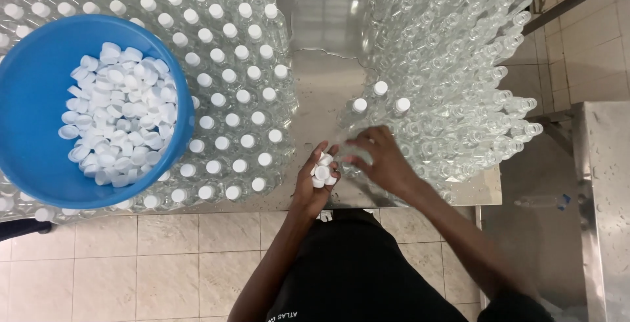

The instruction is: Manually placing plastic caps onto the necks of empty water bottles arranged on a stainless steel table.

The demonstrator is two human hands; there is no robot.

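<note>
My left hand [314, 181] is cupped, palm up, around a small pile of white bottle caps [323, 171] at the near edge of a steel table [321, 79]. My right hand [380, 159] reaches across beside it, fingers bent, fingertips close to the caps and over the front bottles of the uncapped clear bottles [453, 66] on the right. Three bottles there wear white caps [379, 88]. A block of capped clear bottles [223, 79] fills the left of the table.
A blue tub [26, 99] heaped with white caps rests on the capped bottles at the left. One bottle lies on the grey floor [543, 201] at the right, beside a steel surface [607, 204]. Tiled floor runs below the table edge.
</note>
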